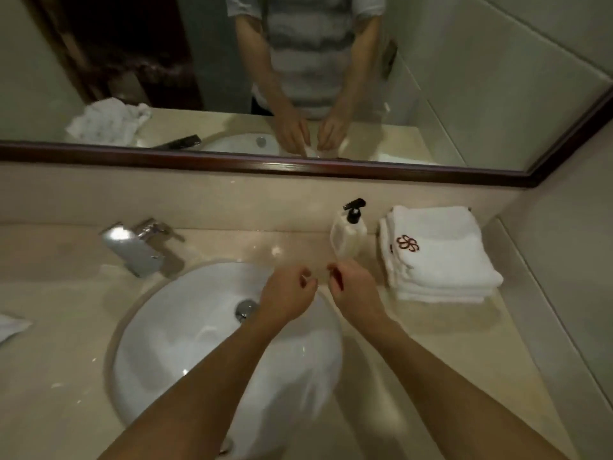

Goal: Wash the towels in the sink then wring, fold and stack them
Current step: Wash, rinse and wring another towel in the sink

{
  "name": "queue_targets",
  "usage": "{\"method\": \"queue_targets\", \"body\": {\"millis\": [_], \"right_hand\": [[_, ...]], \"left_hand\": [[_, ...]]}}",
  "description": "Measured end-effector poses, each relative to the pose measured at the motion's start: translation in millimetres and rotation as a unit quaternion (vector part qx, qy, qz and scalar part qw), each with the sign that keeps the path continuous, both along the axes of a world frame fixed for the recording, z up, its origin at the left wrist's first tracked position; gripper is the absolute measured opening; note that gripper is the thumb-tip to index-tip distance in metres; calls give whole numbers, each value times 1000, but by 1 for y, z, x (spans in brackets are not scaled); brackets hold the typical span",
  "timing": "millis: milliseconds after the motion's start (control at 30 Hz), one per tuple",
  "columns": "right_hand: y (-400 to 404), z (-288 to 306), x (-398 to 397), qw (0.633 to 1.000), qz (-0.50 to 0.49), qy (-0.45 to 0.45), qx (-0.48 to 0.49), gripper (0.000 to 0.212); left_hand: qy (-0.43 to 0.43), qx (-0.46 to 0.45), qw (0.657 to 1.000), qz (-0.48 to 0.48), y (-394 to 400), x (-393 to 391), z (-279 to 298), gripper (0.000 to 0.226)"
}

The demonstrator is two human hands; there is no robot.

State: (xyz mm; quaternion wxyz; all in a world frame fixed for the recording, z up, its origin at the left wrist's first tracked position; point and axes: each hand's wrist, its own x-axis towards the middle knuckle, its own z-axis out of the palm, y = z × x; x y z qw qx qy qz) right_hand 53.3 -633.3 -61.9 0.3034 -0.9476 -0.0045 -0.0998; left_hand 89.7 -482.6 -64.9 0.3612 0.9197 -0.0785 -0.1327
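Blurred white wet towel (pixel 295 386) hanging over round white ceramic sink (pixel 159 330), top edge pinched by left hand (pixel 285 298) and right hand (pixel 353 290) (fingers curled); folded white towel stack (pixel 438 257) right; chrome faucet (pixel 132 247) left

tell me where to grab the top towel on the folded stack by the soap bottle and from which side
Take the top towel of the folded stack by its near front fold, thumb on top and fingers slid under, coming from the sink side with the right hand. The rounded folded edges face front and left, so the layers separate there; the soap bottle crowds the far left corner, and the wall closes off the right.
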Motion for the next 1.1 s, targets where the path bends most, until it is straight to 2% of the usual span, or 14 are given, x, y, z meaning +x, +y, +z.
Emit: {"method": "queue_targets", "body": {"millis": [233, 433, 567, 633, 700, 767, 833, 1000, 1067, 1100], "right_hand": [[170, 13, -5, 998, 43, 33, -24, 20], [314, 20, 10, 989, 144, 36, -29, 22], [391, 18, 13, 975, 216, 53, -18, 21], [425, 17, 13, 968, 239, 72, -16, 22], [456, 14, 11, 963, 252, 99, -8, 22], [483, 9, 8, 955, 264, 130, -15, 23], [506, 5, 5, 945, 274, 176, -30, 25], [534, -3, -4, 916, 270, 297, 2, 34], [535, -5, -9, 885, 273, 376, 38, 57], [533, -6, -13, 862, 271, 420, 86, 69]], "left_hand": [[-26, -2, 999, 31, 177, -14, 16, 28], [-31, 18, 988, 148, 320, -30, 27, 19], [-22, 38, 970, 237, 407, -43, 16, 24], [-40, 85, 952, 292, 445, -54, 6, 31], [-106, 194, 914, 341, 475, -66, -5, 49], [-64, 236, 883, 400, 503, -78, -12, 72], [23, 191, 881, 433, 531, -81, -22, 85], [81, 81, 884, 454, 577, -76, -35, 76], [114, 91, 897, 418, 575, -71, -27, 69], [118, 108, 908, 387, 567, -68, -21, 64]]}}
